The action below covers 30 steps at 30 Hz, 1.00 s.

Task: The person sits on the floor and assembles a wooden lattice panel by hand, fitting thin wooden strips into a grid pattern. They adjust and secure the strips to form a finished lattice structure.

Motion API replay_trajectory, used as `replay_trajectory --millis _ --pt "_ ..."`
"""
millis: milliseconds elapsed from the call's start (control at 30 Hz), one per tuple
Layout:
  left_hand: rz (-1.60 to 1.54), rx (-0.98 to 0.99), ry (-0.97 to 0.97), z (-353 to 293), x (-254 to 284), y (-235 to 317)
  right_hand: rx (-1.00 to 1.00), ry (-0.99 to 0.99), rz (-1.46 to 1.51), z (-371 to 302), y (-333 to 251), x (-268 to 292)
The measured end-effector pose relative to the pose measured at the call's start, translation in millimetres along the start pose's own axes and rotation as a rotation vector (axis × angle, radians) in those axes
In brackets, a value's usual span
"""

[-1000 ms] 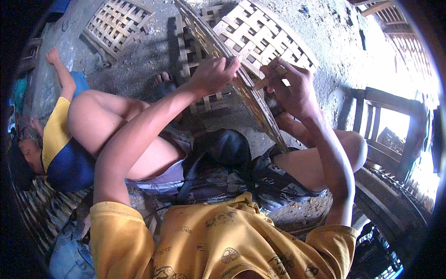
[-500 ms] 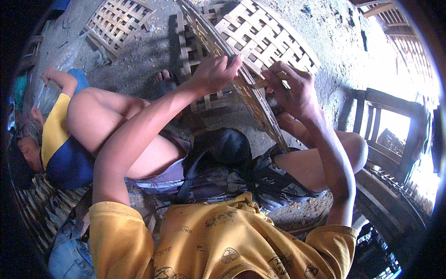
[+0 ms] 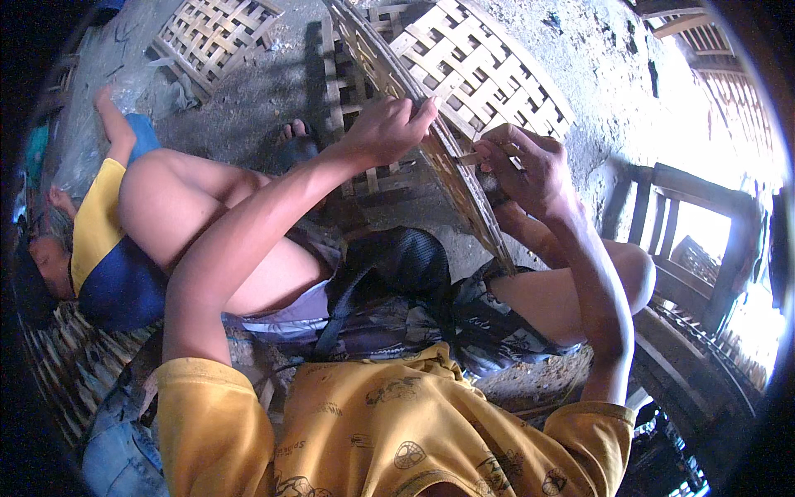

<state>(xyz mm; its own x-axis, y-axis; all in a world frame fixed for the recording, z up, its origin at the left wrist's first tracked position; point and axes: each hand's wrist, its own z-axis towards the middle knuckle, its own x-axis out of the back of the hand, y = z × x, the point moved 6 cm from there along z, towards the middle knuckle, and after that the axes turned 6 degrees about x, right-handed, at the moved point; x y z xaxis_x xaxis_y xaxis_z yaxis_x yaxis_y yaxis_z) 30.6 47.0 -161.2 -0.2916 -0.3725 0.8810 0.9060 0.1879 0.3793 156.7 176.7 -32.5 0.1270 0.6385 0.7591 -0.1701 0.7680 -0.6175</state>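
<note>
A large round woven bamboo tray (image 3: 480,66) stands on its edge in front of me, leaning between my knees. My left hand (image 3: 387,131) grips its rim from the left side, fingers curled over the edge. My right hand (image 3: 523,166) is closed on the rim just to the right, pinching a thin bamboo strip (image 3: 468,159) there. Both forearms reach up from my yellow shirt (image 3: 389,422).
A second woven panel (image 3: 211,37) lies on the dirt floor at upper left. A person in a yellow and blue shirt (image 3: 99,248) lies on the ground at the left. A wooden chair (image 3: 687,248) stands at the right. Bamboo slats (image 3: 66,364) lie at lower left.
Both hands stay on the tray's rim with only small finger shifts. The person lying at the left has moved an arm slightly.
</note>
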Motion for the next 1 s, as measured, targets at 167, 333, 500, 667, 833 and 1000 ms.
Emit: replay_trajectory --millis 167,333,500,667,833,1000 --pt "-0.083 0.064 0.006 3 -2 -4 -0.007 0.053 -0.006 -6 3 -3" --pt "-0.349 0.26 -0.03 10 -2 -8 -0.099 0.152 0.0 -12 -1 -2" --pt "-0.37 0.318 0.011 10 5 -4 -0.053 0.114 -0.055 -11 -9 -5" --pt "-0.406 0.487 -0.168 2 9 -2 0.041 0.175 -0.074 -15 -8 -14" --pt "-0.498 0.545 -0.192 7 6 -2 0.284 0.236 -0.079 -28 -14 -30" --pt "-0.547 0.513 -0.125 10 -11 -15 0.066 0.278 -0.11 -26 4 -29"
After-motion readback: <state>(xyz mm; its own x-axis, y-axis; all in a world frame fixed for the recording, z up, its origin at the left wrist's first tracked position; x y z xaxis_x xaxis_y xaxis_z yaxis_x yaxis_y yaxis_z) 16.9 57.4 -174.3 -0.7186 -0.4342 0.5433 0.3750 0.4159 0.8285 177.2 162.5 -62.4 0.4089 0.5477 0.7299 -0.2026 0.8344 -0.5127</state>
